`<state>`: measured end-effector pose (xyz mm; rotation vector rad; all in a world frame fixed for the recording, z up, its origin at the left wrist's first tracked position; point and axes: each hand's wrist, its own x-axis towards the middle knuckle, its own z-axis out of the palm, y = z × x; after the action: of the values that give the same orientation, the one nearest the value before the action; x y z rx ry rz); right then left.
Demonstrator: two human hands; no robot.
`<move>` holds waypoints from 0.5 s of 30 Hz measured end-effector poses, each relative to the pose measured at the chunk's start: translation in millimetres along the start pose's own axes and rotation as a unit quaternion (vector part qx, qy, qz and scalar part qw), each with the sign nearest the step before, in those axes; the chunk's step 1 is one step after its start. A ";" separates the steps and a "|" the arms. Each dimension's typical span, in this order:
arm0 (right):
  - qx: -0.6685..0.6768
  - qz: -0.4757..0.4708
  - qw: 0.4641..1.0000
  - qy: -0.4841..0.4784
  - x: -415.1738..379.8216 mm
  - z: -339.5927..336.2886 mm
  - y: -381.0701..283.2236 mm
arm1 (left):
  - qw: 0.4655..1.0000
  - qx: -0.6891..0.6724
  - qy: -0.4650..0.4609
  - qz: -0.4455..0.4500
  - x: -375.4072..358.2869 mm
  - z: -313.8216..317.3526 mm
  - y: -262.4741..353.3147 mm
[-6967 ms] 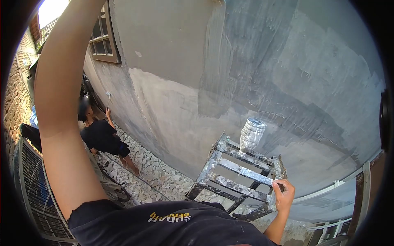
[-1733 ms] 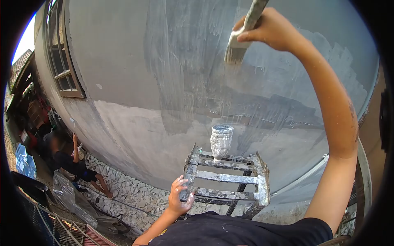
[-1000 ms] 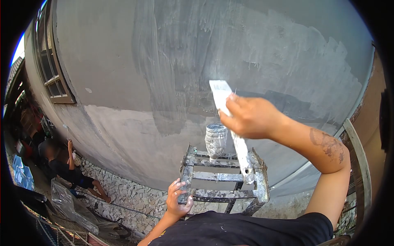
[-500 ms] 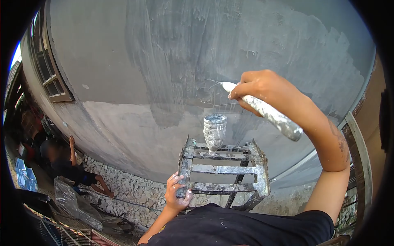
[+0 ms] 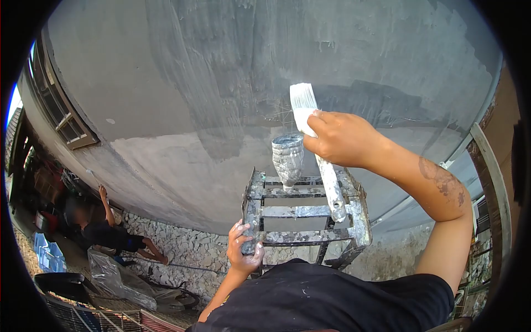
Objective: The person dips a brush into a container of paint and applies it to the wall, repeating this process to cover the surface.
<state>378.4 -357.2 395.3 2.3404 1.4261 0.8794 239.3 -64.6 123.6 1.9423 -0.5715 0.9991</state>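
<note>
At centre frame, the right hand (image 5: 340,138) is clenched around a paint-caked brush (image 5: 316,152), bristles pointing up against the grey wall (image 5: 166,83). Just left of it, a cut plastic bottle (image 5: 287,160) (coated in paint) stands on the ladder top (image 5: 301,211). Lower centre, the left hand (image 5: 243,249) grips the ladder's near corner.

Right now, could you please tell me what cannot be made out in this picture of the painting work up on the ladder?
- Head view: the inside of the paint container is too small and dark to see how full it is.
- The brush handle's middle is hidden by the right hand.
- The ladder legs are cut off by the person's own body.
- The left hand palm is hidden against the rail.
- The person below is blurred.
</note>
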 end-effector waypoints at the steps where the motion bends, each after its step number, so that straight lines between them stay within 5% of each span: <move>1: -0.003 -0.001 1.000 0.001 3.8 -9.1 -1.5 | 1.000 0.001 0.004 -0.002 0.6 1.7 -0.5; 3: 0.126 0.071 0.987 -0.064 11.2 -27.5 -5.1 | 1.000 -0.002 0.006 -0.002 2.1 3.6 -0.2; 5: 0.093 0.076 0.988 -0.094 18.4 -25.1 13.0 | 1.000 0.002 -0.004 -0.004 0.0 -1.4 0.4; 9: 0.062 0.093 0.984 0.140 32.7 -63.3 50.2 | 1.000 -0.008 0.002 0.003 2.8 2.4 -0.8; 11: -0.116 0.025 0.973 0.200 29.2 -62.7 48.2 | 1.000 -0.004 0.002 -0.001 1.1 1.8 0.4; 13: -0.251 -0.088 0.946 0.185 26.0 -28.0 43.5 | 1.000 -0.003 0.001 -0.004 0.4 2.7 -2.2; 15: -0.173 -0.064 0.978 0.094 -5.0 24.8 27.4 | 1.000 -0.004 -0.004 -0.005 -3.5 -0.7 0.4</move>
<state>411.5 -372.6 388.1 1.9317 1.3449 1.2266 236.7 -64.2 121.2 1.9404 -0.5700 0.9823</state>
